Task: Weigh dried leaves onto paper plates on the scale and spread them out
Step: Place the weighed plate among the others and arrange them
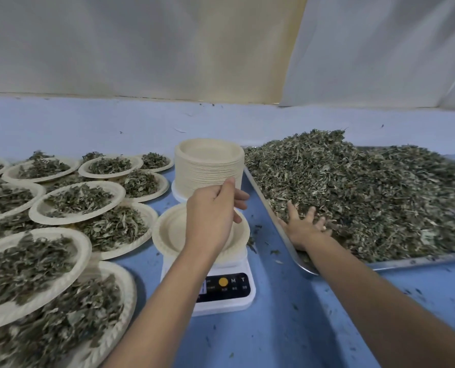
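Starting a fresh portion: empty paper plate (168,235) on the scale (225,293), left grip (210,219) above it, loosely curled, empty; right of the scale, right grip (304,225) spread, released, in the dried leaves (367,197). Next: close on a handful.

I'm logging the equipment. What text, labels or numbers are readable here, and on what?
"M": scale panel, right of the orange button.
"T": same panel, far right.
Small print under the buttons and the readout: too blurred to read.
Nothing else shows text.
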A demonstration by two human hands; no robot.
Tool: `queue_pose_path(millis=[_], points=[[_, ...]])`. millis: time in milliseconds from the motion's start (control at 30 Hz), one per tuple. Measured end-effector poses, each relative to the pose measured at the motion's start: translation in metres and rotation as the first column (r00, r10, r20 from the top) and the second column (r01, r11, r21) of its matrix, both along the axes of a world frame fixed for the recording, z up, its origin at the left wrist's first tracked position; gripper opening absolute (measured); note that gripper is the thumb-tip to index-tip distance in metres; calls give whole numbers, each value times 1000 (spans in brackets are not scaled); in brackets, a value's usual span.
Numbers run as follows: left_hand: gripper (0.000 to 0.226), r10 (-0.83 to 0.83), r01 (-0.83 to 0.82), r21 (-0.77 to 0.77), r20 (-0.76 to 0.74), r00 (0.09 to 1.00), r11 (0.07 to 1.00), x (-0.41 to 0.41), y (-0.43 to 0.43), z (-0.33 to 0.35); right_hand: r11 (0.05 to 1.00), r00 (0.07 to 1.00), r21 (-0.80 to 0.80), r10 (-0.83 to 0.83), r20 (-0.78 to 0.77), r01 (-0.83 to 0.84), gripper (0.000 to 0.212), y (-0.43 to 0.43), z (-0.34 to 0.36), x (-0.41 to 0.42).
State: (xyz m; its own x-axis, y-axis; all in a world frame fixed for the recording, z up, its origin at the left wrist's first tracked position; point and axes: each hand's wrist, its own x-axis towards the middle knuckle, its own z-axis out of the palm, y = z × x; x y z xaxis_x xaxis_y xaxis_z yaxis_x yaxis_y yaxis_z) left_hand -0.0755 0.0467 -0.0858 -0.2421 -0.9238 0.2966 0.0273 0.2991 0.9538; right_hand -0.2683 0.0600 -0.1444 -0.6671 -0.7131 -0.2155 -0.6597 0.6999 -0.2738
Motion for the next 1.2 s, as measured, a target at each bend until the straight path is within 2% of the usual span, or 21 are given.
queue_pose_path(millis=[167,233,333,433,533,633,767,867,967,1100,1200], points=[[43,3,-3,1,-23,1000,1000,0,-3,0,966,955,-58,238,-180,-251,49,-16,-4,-9],[43,7,-7,4,-16,1000,1000,1,-5,-2,956,915,-44,265,-304,-291,42,-22,-4,-11],[43,14,-14,24,-3,1000,1000,3,-7,-3,947,894,-70,268,-359,-312,32,-28,-7,-11],[43,21,-21,53,-2,1000,998,4,-8,-3,946,914,-127,244,-324,-297,28,-30,-11,-14],[43,40,-38,52,-20,999,998,9,-9,3,905,967,-368,141,-213,-213,27,-28,-3,-14],[41,73,-71,35,-74,995,997,17,-12,12,757,995,-648,99,-16,-86,28,-24,18,-7],[42,131,-128,35,-126,983,991,28,-17,20,570,967,-801,253,-40,-182,24,-16,44,22],[43,171,-167,39,-191,967,985,34,-19,24,486,891,-811,444,-93,-327,19,-14,57,64],[44,219,-217,37,-266,939,975,39,-21,27,452,806,-764,573,-148,-461,17,-20,58,106],[45,235,-238,30,-331,914,971,40,-21,28,555,737,-535,641,-214,-638,14,-31,48,133],[46,235,-247,17,-376,896,969,40,-21,25,613,735,-487,672,-93,-622,31,-28,44,132]])
